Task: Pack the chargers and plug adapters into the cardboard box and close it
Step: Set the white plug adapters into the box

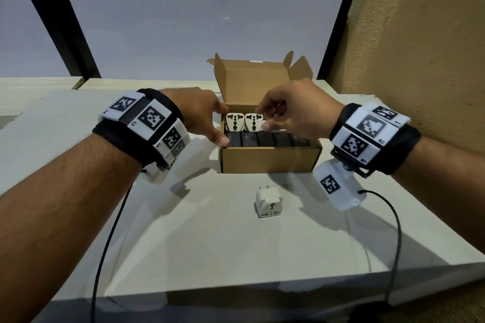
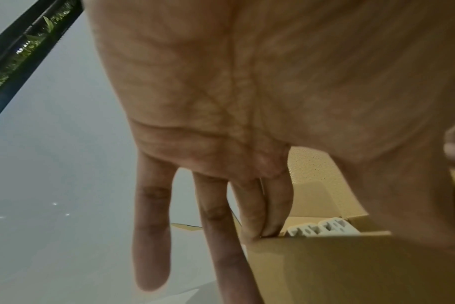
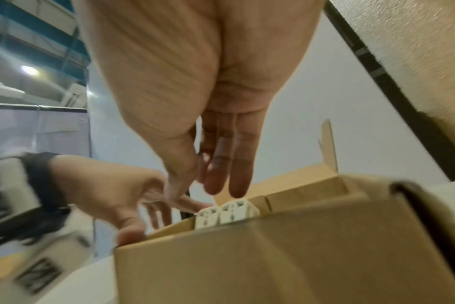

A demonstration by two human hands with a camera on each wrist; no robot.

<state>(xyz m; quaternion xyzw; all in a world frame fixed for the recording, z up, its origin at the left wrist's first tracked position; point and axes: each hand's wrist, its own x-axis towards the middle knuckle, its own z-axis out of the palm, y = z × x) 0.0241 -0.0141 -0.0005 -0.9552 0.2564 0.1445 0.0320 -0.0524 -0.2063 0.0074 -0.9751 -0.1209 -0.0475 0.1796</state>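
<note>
An open cardboard box (image 1: 270,161) stands mid-table. A row of black chargers (image 1: 265,139) fills its front. Behind them, at the left, two white plug adapters (image 1: 235,123) (image 1: 253,123) stand side by side. My left hand (image 1: 221,124) straddles the box's left wall with straight fingers (image 2: 247,205), its thumb on the front-left corner. My right hand (image 1: 263,118) hovers over the box, its fingertips (image 3: 237,185) at the top of the right-hand adapter (image 3: 237,211), holding nothing. A third white adapter (image 1: 267,202) lies on the table in front of the box.
The box lid (image 1: 252,81) stands upright at the back with side flaps out. The white table (image 1: 183,231) ends at a near edge. Black cables (image 1: 110,231) (image 1: 393,231) hang from both wrists. A textured wall (image 1: 420,34) rises at the right.
</note>
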